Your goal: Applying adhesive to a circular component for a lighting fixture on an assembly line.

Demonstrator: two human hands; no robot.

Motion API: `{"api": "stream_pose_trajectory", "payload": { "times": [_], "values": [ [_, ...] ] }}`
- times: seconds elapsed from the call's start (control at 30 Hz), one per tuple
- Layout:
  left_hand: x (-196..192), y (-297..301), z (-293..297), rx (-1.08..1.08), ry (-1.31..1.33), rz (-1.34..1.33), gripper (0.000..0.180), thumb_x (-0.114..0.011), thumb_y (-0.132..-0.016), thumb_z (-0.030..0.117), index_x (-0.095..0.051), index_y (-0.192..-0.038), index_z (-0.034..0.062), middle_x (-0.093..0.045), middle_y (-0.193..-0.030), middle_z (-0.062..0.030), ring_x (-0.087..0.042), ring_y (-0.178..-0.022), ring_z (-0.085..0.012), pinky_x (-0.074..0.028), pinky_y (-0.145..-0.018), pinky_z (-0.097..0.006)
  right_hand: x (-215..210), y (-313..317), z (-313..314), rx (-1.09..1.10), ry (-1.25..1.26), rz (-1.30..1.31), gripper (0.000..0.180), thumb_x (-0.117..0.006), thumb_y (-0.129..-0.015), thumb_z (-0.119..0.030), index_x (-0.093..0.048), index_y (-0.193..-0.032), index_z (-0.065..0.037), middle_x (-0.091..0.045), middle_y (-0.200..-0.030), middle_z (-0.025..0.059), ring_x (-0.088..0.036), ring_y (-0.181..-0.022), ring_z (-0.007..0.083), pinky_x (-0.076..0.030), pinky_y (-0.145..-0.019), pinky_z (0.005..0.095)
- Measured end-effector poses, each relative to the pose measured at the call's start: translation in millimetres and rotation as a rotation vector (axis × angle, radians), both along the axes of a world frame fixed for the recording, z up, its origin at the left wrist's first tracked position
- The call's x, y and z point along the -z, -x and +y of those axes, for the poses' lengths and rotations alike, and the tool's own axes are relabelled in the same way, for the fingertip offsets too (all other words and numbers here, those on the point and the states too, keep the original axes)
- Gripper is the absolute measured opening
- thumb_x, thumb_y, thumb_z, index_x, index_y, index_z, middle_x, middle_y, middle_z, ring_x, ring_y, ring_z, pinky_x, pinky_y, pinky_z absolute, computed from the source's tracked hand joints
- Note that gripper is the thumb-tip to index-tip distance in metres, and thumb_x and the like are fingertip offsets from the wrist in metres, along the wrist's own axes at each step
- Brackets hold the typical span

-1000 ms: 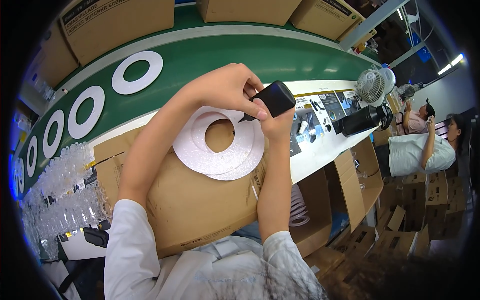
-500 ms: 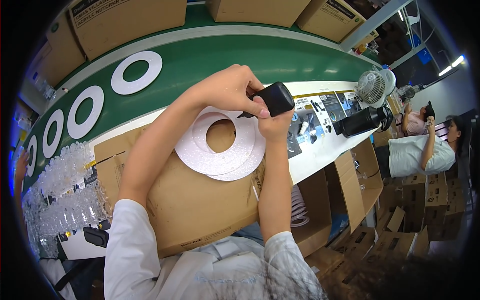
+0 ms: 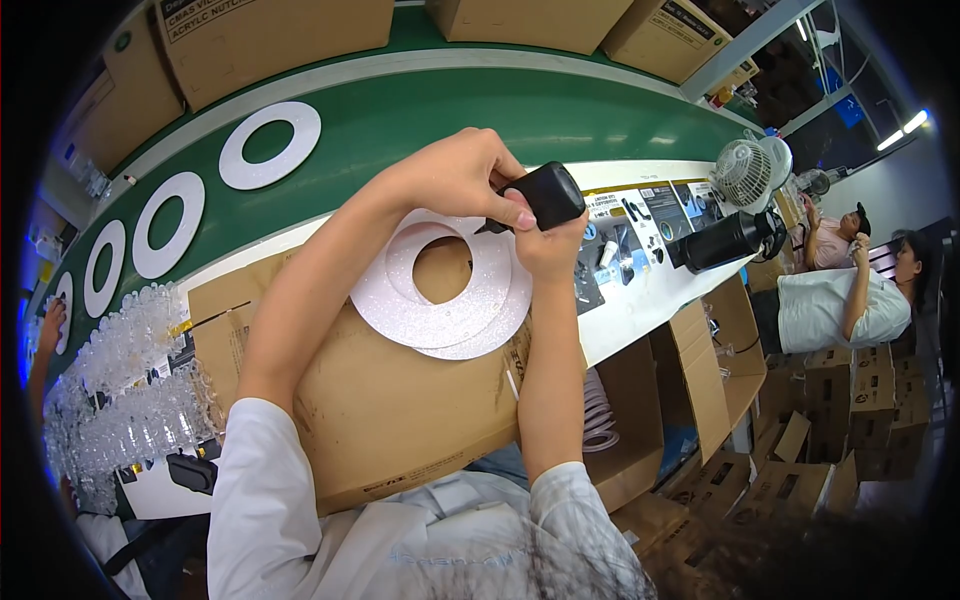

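Both hands w/ black tool over white rings; brown carton beneath

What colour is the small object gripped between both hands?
Black; the small object shows best in the head view, held above the white rings.

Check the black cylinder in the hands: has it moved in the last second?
No. The black cylinder sits at the same spot against the white strip along the green belt, with both hands on it and the white rings below unchanged.
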State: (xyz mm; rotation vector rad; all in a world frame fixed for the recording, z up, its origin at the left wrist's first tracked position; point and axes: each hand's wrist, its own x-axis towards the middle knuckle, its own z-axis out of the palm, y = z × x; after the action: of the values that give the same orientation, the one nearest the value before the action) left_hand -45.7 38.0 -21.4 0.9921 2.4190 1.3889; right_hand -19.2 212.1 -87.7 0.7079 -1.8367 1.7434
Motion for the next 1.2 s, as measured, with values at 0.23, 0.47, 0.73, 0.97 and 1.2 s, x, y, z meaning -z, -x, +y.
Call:
{"api": "stream_pose_trajectory", "payload": {
  "times": [0.23,0.47,0.73,0.97,1.2],
  "values": [
    [-5.0,-1.7,-1.9,0.039,0.008,-0.051,0.048,-0.084,-0.069,0.019,-0.070,-0.111,-0.0019,-0.073,-0.089,-0.0118,-0.068,-0.082,-0.0157,-0.054,-0.083,-0.030,0.5,-1.3,-0.6,0.026,-0.009,0.024,0.016,-0.075,-0.078,-0.007,-0.065,-0.086,0.001,-0.066,-0.078,0.0039,-0.062,-0.069,0.0124,-0.050,-0.063,0.0260],
    [-0.4,-9.7,19.1,0.052,-0.103,0.087,0.054,-0.080,-0.076,0.028,-0.066,-0.118,-0.0016,-0.072,-0.100,-0.0170,-0.069,-0.098,-0.0279,-0.048,-0.101,-0.039,-8.9,-2.0,16.2,0.101,-0.013,0.079,0.017,-0.076,-0.079,-0.008,-0.065,-0.088,0.002,-0.066,-0.080,0.0040,-0.062,-0.070,0.0127,-0.050,-0.065,0.0266],
    [2.8,-7.5,17.5,0.051,-0.109,0.029,0.050,-0.078,-0.079,0.024,-0.065,-0.120,-0.0016,-0.072,-0.101,-0.0167,-0.068,-0.095,-0.0238,-0.051,-0.098,-0.039,-5.0,1.3,16.4,0.059,-0.012,0.063,0.016,-0.075,-0.079,-0.006,-0.066,-0.089,0.003,-0.068,-0.080,0.0048,-0.064,-0.072,0.0120,-0.052,-0.066,0.0269],
    [16.3,-2.2,19.5,0.010,-0.217,0.074,0.042,-0.080,-0.075,0.025,-0.072,-0.110,0.0031,-0.069,-0.077,-0.0126,-0.057,-0.065,-0.0189,-0.047,-0.065,-0.033,2.7,6.0,20.5,0.081,-0.078,0.058,0.017,-0.076,-0.078,-0.005,-0.067,-0.090,0.004,-0.071,-0.083,0.0072,-0.067,-0.073,0.0127,-0.055,-0.067,0.0256],
    [17.2,0.3,17.7,0.034,-0.175,0.021,0.041,-0.078,-0.079,0.020,-0.069,-0.114,0.0006,-0.071,-0.088,-0.0130,-0.061,-0.080,-0.0178,-0.048,-0.083,-0.035,1.3,6.8,20.0,0.104,-0.124,0.086,0.019,-0.077,-0.078,-0.005,-0.067,-0.090,0.004,-0.071,-0.082,0.0075,-0.068,-0.072,0.0128,-0.055,-0.066,0.0256]
  ]
}}
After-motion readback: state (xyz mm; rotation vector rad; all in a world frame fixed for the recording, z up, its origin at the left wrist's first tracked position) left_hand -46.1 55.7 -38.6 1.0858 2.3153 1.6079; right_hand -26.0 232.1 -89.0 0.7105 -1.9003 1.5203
